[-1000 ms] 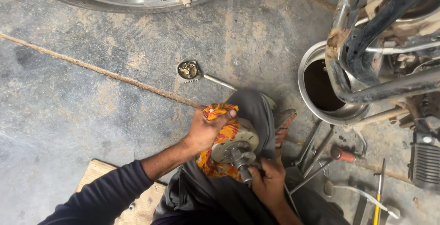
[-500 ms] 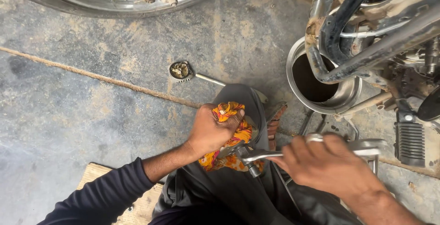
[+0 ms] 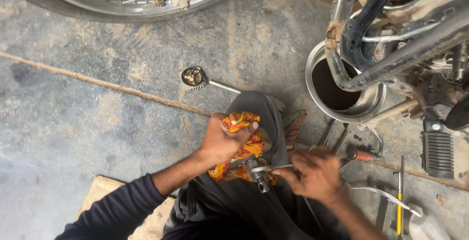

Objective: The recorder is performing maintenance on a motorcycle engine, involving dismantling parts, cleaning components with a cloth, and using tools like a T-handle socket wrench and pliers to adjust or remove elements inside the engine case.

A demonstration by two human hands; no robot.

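Orange-and-yellow patterned rag (image 3: pixel 243 144), crumpled and bunched, gripped at its upper end and trailing down over a dark-trousered knee, wrapped about one end of a small metal part. Small grey metal part (image 3: pixel 255 168), short and cylindrical with a darker stub pointing down and to the right, lying across the lap, half hidden under the cloth. Thin silvery spanner (image 3: pixel 273 168), flat and slender, lying roughly level, one end set against the metal part, the other end hidden in the grip on the right.
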